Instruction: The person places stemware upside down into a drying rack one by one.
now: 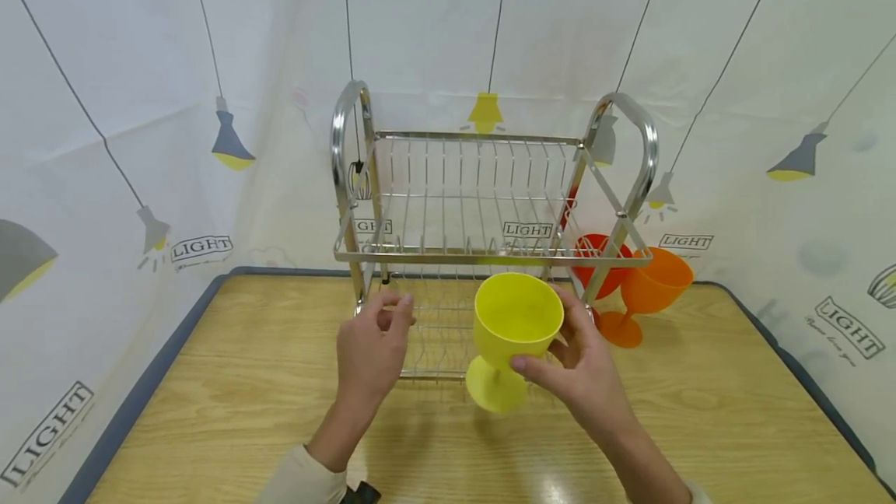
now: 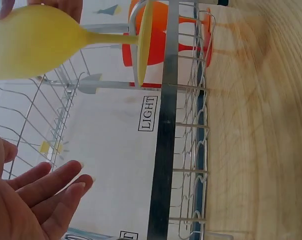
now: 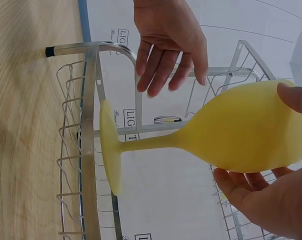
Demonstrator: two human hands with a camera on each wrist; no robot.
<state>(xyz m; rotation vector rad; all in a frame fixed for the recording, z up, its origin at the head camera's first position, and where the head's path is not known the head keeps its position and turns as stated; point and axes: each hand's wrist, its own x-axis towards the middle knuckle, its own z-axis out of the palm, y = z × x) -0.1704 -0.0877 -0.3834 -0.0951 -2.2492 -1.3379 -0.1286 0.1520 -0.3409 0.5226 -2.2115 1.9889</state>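
Observation:
A yellow plastic goblet is held upright in front of the dish rack. My right hand grips its bowl from the right, thumb on the near side and fingers behind. In the right wrist view the goblet's stem and round foot hang free of the hand. To the left of the goblet, my left hand hovers apart from it with nothing in its grasp, its fingers loosely bent. Behind both hands stands the two-tier metal dish rack, its upper tier bare and its lower tier partly hidden by hands and goblet.
An orange goblet and a red goblet stand at the rack's right side, the red one partly behind the rack frame. The wooden table has a dark blue edge, and a printed white cloth surrounds it.

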